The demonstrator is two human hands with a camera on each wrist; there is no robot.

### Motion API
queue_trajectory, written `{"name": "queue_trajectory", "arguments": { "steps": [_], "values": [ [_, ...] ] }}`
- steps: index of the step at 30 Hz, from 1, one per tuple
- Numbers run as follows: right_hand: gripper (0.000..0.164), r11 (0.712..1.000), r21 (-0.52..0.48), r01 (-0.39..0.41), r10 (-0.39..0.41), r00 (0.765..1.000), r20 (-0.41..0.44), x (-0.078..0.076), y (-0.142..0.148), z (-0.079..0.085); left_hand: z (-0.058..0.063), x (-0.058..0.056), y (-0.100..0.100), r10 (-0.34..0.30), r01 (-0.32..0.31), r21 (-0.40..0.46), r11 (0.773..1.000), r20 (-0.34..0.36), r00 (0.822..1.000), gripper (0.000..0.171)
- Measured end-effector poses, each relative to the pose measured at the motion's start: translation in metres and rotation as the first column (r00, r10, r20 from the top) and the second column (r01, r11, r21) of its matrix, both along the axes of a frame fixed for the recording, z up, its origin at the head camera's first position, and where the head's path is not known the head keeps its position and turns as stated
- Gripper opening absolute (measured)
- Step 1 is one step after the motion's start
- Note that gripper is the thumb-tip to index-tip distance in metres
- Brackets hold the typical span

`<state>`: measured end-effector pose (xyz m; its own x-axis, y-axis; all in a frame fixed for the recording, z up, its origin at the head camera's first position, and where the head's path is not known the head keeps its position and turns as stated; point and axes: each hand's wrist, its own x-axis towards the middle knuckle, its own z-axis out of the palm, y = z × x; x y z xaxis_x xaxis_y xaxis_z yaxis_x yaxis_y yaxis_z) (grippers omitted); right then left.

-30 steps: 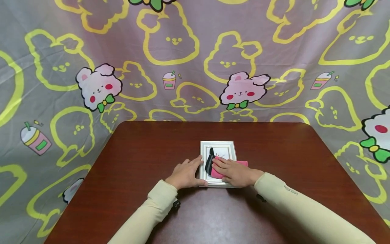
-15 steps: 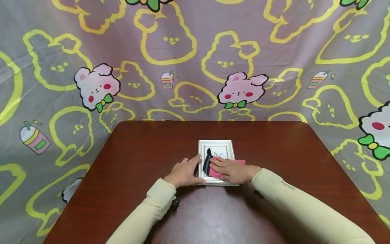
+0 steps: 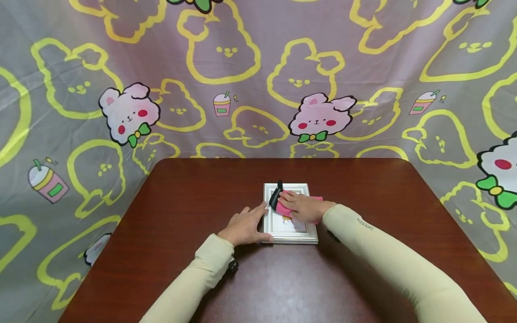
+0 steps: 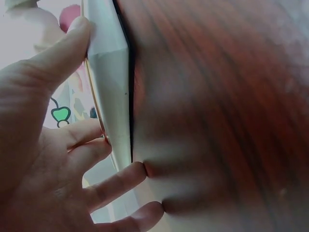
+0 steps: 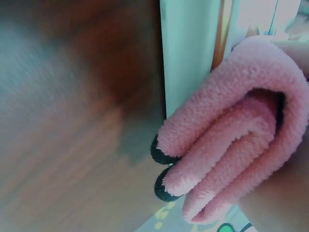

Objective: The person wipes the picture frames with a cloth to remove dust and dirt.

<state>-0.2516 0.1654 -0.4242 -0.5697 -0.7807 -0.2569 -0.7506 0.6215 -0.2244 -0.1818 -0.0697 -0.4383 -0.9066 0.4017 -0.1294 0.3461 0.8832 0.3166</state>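
Note:
A white picture frame [image 3: 295, 238] lies flat on the table, with part of its print visible below a folded pink cloth [image 3: 282, 210] with dark trim and a black loop. My right hand [image 3: 304, 207] presses the cloth onto the frame's upper half, fingers extended across it. In the right wrist view the fluffy cloth [image 5: 217, 125] shows several folded layers and hides most of the hand. My left hand [image 3: 244, 227] steadies the frame's near left corner with spread fingers. The left wrist view shows the thumb and fingertips touching the frame's side [image 4: 112, 87], with two fingertips by the tabletop.
The brown wooden table [image 3: 194, 197] has rounded far corners. A patterned curtain [image 3: 250, 54] with cartoon rabbits hangs behind it and along both sides. Dark wrist devices [image 3: 232, 266] sit under the pale sleeves [image 3: 214, 260].
My right hand has slid the cloth away from me, from the lower middle of the frame to its upper part, uncovering the lower print. The left hand stays at the corner.

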Motion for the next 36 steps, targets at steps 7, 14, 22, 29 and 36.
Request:
{"name": "queue_trajectory", "arguments": {
  "steps": [7, 14, 22, 29, 36],
  "values": [
    [0.059, 1.0, -0.009, 0.014, -0.014, 1.0, 0.009, -0.014, -0.003, 0.003, 0.002, -0.001, -0.002, -0.01, 0.01, -0.002, 1.0, -0.008, 1.0, 0.09],
    [0.059, 0.999, -0.015, 0.036, -0.036, 0.999, -0.011, -0.009, -0.002, 0.002, -0.001, -0.004, -0.002, -0.006, 0.006, -0.006, 1.0, -0.021, 1.0, 0.088],
    [0.061, 1.0, -0.024, 0.006, -0.007, 0.999, -0.035, 0.011, 0.005, -0.002, -0.003, -0.005, -0.001, 0.0, 0.0, -0.003, 1.0, -0.011, 1.0, 0.088],
    [0.061, 0.997, -0.035, -0.074, 0.069, 0.989, -0.129, 0.033, 0.011, -0.004, -0.005, -0.005, -0.002, -0.008, 0.008, -0.001, 1.0, -0.023, 1.0, 0.087],
    [0.057, 0.992, -0.077, -0.098, 0.083, 0.979, -0.184, 0.054, 0.018, -0.011, -0.004, -0.004, 0.0, -0.001, 0.001, -0.004, 1.0, -0.014, 1.0, 0.089]
  ]
}}
